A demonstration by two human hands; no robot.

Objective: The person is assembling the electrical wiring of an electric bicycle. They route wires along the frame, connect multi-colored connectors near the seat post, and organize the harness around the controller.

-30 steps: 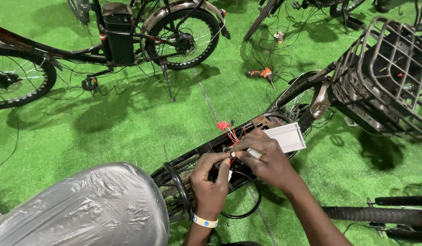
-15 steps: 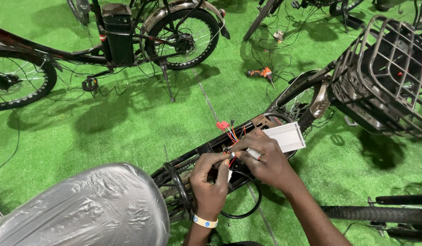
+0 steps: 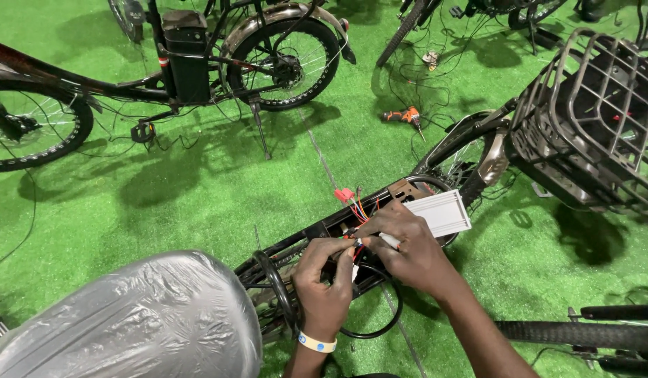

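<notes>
Next to nothing has changed over the last second: your hands sit at the same spot over the open bicycle frame (image 3: 317, 234), and the view has not shifted. The work reads as fine, stationary wiring rather than a move.

Your left hand (image 3: 324, 280) is pinched shut on a small wire end (image 3: 357, 243), fingertips meeting your right hand (image 3: 408, 248) just above the frame's open channel. Your right hand grasps a small white connector (image 3: 388, 240), fingers curled over it. Both hands touch at the joint; whether the two parts are mated I cannot tell.

The silver controller box (image 3: 443, 212) lies at the frame's far end, just beside your right hand. Red connectors (image 3: 345, 194) stick up from the frame near it. A black cable loop (image 3: 387, 318) hangs below the frame.

The plastic-wrapped saddle (image 3: 128, 322) fills the near left. The wire basket (image 3: 597, 119) is at the right; an orange drill (image 3: 404, 116) lies on the green turf (image 3: 198, 196), well apart.
</notes>
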